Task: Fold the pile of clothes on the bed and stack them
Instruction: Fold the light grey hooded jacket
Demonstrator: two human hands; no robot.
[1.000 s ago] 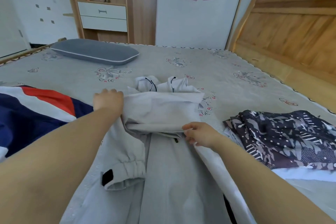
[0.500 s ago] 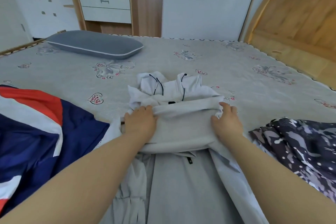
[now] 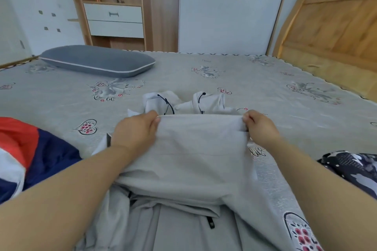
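The left hand and the right hand each pinch a corner of the folded edge of the grey hoodie, in the middle of the frame on the bed. Both arms reach forward. The hood with black cords lies just above the hands. At left lies a red-white-navy garment, at right a dark patterned garment, at upper left a grey pillow.

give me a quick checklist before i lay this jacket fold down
1. Left hand grips the folded edge of the grey jacket: ok.
2. Right hand pinches the other corner: ok.
3. Edge between the hands level and taut: ok.
4. Hood and its drawstrings lie beyond the fold, not under it: ok.
5. Sleeves tucked under the fold: cannot tell.
6. Patterned garment clear of the jacket: ok.
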